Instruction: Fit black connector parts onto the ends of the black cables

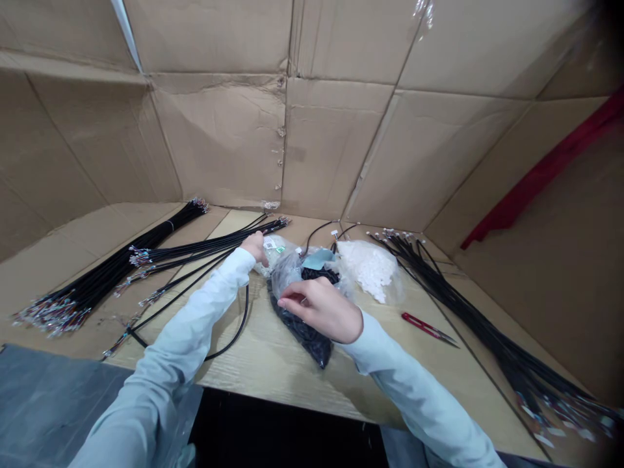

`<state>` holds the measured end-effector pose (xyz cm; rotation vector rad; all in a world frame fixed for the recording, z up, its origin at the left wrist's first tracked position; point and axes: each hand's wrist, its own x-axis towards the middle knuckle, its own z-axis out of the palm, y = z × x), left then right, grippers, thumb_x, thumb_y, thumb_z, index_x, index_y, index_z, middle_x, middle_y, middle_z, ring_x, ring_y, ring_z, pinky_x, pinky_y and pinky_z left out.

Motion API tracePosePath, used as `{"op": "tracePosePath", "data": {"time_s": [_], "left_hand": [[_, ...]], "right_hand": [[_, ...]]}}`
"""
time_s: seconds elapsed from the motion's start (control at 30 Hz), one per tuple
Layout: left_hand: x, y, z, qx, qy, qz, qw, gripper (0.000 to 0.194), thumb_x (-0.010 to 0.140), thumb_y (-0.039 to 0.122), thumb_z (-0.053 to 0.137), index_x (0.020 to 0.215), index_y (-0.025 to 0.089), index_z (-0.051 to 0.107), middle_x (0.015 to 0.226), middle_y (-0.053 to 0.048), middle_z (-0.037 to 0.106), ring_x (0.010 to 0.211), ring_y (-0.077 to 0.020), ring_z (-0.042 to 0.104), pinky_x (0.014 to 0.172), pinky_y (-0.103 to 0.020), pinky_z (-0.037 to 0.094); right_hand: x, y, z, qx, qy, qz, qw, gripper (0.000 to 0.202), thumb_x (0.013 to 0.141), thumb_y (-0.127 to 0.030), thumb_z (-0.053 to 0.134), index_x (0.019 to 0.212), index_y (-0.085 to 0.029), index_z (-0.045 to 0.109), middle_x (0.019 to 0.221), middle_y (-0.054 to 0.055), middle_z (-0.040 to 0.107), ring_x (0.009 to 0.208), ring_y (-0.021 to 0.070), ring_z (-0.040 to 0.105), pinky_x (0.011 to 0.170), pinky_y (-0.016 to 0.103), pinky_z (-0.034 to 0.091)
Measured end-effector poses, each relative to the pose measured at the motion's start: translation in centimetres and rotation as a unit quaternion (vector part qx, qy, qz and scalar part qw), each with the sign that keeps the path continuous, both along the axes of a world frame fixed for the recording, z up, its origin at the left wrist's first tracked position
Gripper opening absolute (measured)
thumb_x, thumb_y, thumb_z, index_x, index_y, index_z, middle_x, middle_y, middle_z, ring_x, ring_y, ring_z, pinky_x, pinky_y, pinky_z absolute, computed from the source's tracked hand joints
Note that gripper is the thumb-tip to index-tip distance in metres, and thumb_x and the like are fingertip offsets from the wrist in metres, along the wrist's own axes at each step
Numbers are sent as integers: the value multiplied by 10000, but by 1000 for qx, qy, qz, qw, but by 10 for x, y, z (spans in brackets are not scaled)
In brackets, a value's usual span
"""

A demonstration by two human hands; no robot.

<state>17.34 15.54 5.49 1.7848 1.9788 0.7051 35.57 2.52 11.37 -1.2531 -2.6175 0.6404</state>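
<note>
My left hand (256, 247) reaches to the far middle of the table, its fingers curled against a clear plastic bag (273, 246) with white and green labels. What those fingers hold, if anything, is hidden. My right hand (325, 309) is over an open plastic bag of small black parts (305, 335). Its thumb and index finger are pinched together; anything between them is too small to make out. A black cable (245, 318) loops out from under my left forearm. Behind the bag of black parts lies a bag of white parts (375, 270), with a blue-green scrap (318, 259) nearer my right hand.
Bundles of black cables (117, 263) with coloured wire ends lie at the left. Another long cable bundle (468, 325) runs down the right side. Red thread snips (429, 329) rest right of my right hand. Cardboard walls (341, 143) enclose the table's back and sides.
</note>
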Motion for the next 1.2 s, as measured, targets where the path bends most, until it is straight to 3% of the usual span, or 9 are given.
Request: {"op": "tracePosePath", "data": {"time_s": [0.13, 0.3, 0.4, 0.57, 0.67, 0.8, 0.93, 1.2], "left_hand": [[9, -6, -4, 8, 48, 15, 999, 461, 415, 43, 717, 814, 131, 505, 953, -195, 607, 985, -348, 565, 799, -365, 422], [8, -8, 1, 64, 38, 38, 996, 237, 564, 81, 605, 786, 137, 541, 952, -202, 606, 1007, -350, 550, 816, -385, 406], [1, -5, 8, 100, -10, 50, 994, 169, 578, 91, 565, 732, 143, 519, 900, -176, 618, 995, -330, 549, 804, -366, 401], [-7, 1, 17, 128, -161, 48, 977, 194, 565, 97, 569, 648, 170, 410, 700, -52, 620, 817, -207, 597, 663, -257, 418], [-8, 2, 21, 128, -271, 40, 953, 314, 543, 100, 605, 633, 183, 316, 614, 0, 593, 595, -133, 573, 538, -210, 382], [-10, 1, 23, 110, -402, 23, 909, 447, 524, 92, 629, 639, 201, 211, 614, 21, 597, 355, -29, 375, 402, -168, 254], [-13, 4, 20, 91, -495, -2, 864, 468, 531, 92, 638, 644, 203, 197, 653, 5, 615, 309, 15, 240, 353, -159, 139], [6, 20, 8, 92, -609, -73, 785, 496, 523, 116, 692, 640, 190, 215, 642, 54, 552, 326, 33, 220, 335, -148, 90]], "right_hand": [[0, -1, -2, -6, -6, 1, 1000, 256, 815, -324, 470, 872, -165, 663, 777, 43, 661, 710, 96, 598, 685, 196, 405], [1, -6, -2, 0, -3, 0, 1000, 246, 818, -317, 472, 866, -164, 659, 771, 43, 655, 689, 85, 586, 658, 189, 399], [2, -7, 0, 4, 0, 0, 1000, 248, 817, -319, 474, 870, -163, 658, 779, 47, 654, 698, 87, 587, 664, 190, 398], [2, -5, -2, 14, -6, -3, 1000, 240, 814, -314, 474, 866, -172, 661, 781, 43, 655, 703, 90, 587, 669, 192, 393], [1, -3, -4, 17, -7, -6, 1000, 243, 818, -306, 464, 867, -173, 661, 780, 43, 656, 709, 91, 589, 664, 190, 389], [2, -5, -5, 21, -9, -1, 1000, 254, 821, -311, 455, 868, -165, 658, 790, 55, 658, 720, 100, 597, 658, 193, 386], [3, -8, -2, 16, -6, 11, 1000, 262, 823, -322, 455, 881, -163, 655, 805, 58, 661, 745, 105, 602, 672, 195, 390], [2, -4, -3, 6, -19, 8, 1000, 266, 822, -312, 449, 891, -166, 660, 804, 46, 663, 737, 98, 594, 668, 193, 382]]}}
